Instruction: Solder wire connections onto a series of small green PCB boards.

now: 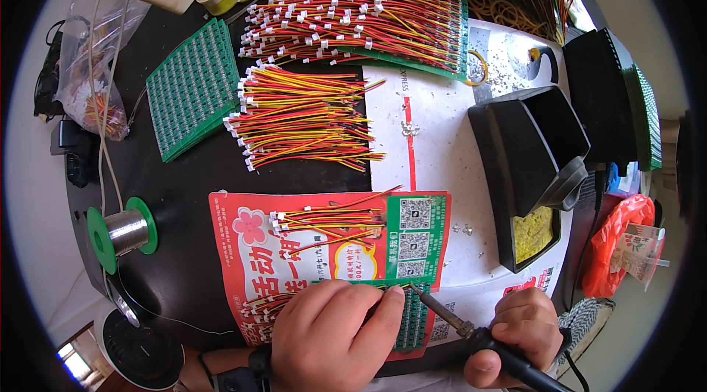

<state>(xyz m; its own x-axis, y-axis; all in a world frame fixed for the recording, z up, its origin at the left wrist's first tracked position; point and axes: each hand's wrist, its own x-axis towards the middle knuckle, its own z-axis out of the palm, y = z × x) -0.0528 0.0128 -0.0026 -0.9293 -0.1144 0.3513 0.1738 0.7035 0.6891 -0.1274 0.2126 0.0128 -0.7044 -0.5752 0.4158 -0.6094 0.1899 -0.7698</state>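
— What do you see, biggest first?

— The black worktable (184, 171), then the red printed sheet (243, 245) lying on it. On that sheet sits a green circuit board (414, 318) with red-and-yellow wires (258, 309).

— And the hands?

— My left hand (331, 337) presses down on board and wires, fingers curled together. My right hand (519, 337) is clenched round the soldering iron (471, 333), its tip touching the board's upper edge.
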